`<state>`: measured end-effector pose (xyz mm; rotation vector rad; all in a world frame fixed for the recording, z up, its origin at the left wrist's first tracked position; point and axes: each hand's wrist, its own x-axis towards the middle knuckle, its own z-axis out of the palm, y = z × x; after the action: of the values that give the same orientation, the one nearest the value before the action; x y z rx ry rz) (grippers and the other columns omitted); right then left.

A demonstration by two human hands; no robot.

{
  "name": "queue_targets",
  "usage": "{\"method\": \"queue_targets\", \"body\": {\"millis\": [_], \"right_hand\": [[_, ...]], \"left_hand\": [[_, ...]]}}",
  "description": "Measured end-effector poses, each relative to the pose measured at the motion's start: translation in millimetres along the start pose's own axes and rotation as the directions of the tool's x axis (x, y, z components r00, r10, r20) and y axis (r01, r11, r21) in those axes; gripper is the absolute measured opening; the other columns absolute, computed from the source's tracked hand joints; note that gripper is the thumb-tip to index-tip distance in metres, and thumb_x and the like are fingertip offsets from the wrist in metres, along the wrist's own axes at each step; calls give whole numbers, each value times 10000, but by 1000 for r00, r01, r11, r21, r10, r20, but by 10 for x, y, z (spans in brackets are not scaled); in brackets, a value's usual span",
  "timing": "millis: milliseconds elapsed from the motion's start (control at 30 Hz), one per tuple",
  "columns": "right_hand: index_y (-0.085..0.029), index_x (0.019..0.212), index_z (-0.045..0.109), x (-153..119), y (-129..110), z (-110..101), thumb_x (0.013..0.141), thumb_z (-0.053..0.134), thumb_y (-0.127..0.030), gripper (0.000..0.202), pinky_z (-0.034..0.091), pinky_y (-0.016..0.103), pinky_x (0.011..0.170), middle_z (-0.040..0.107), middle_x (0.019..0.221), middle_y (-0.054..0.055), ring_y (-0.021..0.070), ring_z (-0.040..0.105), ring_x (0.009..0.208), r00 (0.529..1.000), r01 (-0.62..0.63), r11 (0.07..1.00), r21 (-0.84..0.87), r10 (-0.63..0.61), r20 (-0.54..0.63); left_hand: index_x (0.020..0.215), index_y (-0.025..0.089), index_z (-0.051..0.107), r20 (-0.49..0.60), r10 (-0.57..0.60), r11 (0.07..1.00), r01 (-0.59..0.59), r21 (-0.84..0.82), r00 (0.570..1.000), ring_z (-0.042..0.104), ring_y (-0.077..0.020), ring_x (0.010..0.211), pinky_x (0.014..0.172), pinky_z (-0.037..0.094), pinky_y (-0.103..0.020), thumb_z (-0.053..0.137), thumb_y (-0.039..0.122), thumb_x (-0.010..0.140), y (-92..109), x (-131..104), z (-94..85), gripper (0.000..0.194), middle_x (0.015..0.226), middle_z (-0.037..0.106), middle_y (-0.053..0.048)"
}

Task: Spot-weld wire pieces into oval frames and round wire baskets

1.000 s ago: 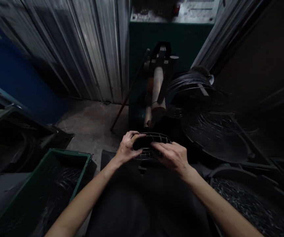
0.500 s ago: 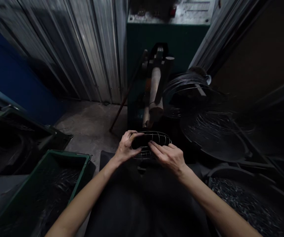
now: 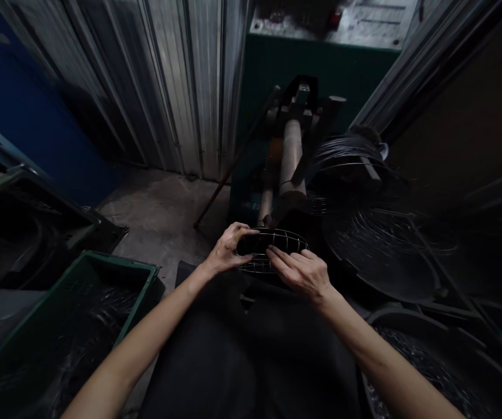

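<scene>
A small round wire basket with a thin metal grid is in front of me, low in the middle of the head view. My left hand is closed around its left side, thumb low and fingers along the upper rim. On the right, my right hand grips the basket, its fingers reaching over the near rim toward the inside. Just beyond the basket stands a green machine with two thick metal cylinders, of which the larger one points toward me. My fingers hide parts of the basket's ends.
A green crate with metal pieces stands at left, and a dark crate lies behind it. Coiled wire hangs right of the machine. A round tub of small metal parts is at lower right. Corrugated metal lines the back.
My view has turned slightly left, so the machine appears farther right. Both hands keep hold of the wire basket with nearly the same grip.
</scene>
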<state>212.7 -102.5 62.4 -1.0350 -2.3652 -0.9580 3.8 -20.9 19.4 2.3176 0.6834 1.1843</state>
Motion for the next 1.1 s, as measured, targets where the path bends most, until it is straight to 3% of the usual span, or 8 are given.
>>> {"method": "queue_targets", "body": {"millis": [500,667,800,867,900,967,1033,1100], "right_hand": [[-205,952,695,62,93,171,836,600,-98,184,316,262,576,739,970,-22,64,496,542,998,20,1000,-12,-21,-57],[-233,956,695,60,-6,221,865,569,-112,197,320,260,574,736,988,-31,53,484,523,997,-68,998,-6,67,-25],[-253,1120,652,-131,-96,-94,868,567,-148,285,365,232,578,715,1068,-20,50,571,579,963,-268,961,68,268,3],[-255,1160,636,-491,-169,-376,877,562,-232,294,404,214,587,730,1013,-1,77,628,642,859,-512,850,123,509,60],[-250,1134,651,-752,-210,-525,879,548,-281,277,426,212,586,740,947,11,97,643,646,761,-649,750,126,642,97],[-228,1006,697,-1388,-285,-790,867,488,-428,322,467,260,575,738,845,53,165,662,633,446,-893,451,1,882,151],[-235,787,703,-2052,-371,-968,796,438,-557,417,471,345,493,715,700,85,241,641,529,130,-959,183,-217,963,236],[-295,619,647,-2581,-510,-1047,705,457,-615,381,484,409,479,674,580,62,291,625,487,-80,-952,58,-302,901,426]], "left_hand": [[1183,205,542,3,-14,1000,14,5,1000,546,-229,1059,915,499,-396,718,214,700,-206,113,43,514,1087,509,-77],[1275,237,469,61,22,1000,-23,8,998,480,-253,1195,1006,443,-429,703,238,737,-225,39,-37,586,1249,449,-103],[1412,258,290,56,-57,998,55,35,997,479,-240,1191,1015,426,-424,665,214,757,-262,-38,-58,756,1274,444,-103],[1416,254,283,5,-86,996,86,26,996,525,-216,1093,973,450,-406,671,216,750,-269,-60,-19,772,1176,498,-83],[1407,253,302,-19,-93,995,94,17,995,536,-207,1054,956,457,-399,679,221,742,-264,-69,6,764,1136,512,-72],[1379,252,355,-49,-98,995,98,-12,994,542,-196,1021,936,463,-383,686,224,732,-244,-86,44,727,1102,522,-57],[1355,250,393,-55,-109,993,107,-43,992,548,-187,1013,922,468,-363,682,220,733,-217,-117,56,687,1110,523,-53],[1334,244,423,-58,-120,991,116,-62,991,556,-179,1010,913,473,-347,686,219,730,-185,-175,48,659,1116,525,-52]]}}
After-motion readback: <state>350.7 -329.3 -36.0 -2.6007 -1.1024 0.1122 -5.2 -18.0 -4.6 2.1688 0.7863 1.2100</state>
